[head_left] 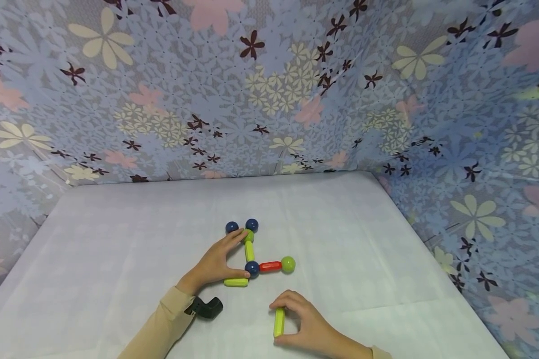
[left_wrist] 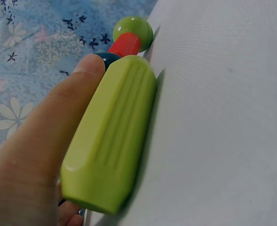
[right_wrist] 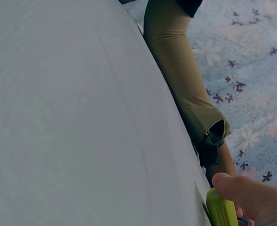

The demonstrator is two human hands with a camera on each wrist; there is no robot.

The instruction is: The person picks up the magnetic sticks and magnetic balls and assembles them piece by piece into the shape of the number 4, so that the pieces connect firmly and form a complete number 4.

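Note:
My left hand [head_left: 215, 261] spans a light green magnetic rod [head_left: 249, 251], thumb against a dark blue ball [head_left: 251, 269] and fingertips at a green ball [head_left: 249, 236]. From the blue ball a red rod [head_left: 270, 267] runs right to another green ball [head_left: 288, 264]. A second light green rod [left_wrist: 111, 136] lies just below the left thumb, one end by the blue ball. Nearer the front, my right hand [head_left: 309, 321] pinches a third light green rod [head_left: 279, 322] lengthwise between thumb and fingers, apart from the joined pieces.
Two dark blue balls [head_left: 251, 225] sit beyond the left fingertips; whether they join the green ball is partly hidden. A white cloth covers the table [head_left: 364, 239]. Flowered fabric [head_left: 269, 99] rises behind and at the sides. A black wrist device [head_left: 207, 308] sticks out by the left cuff.

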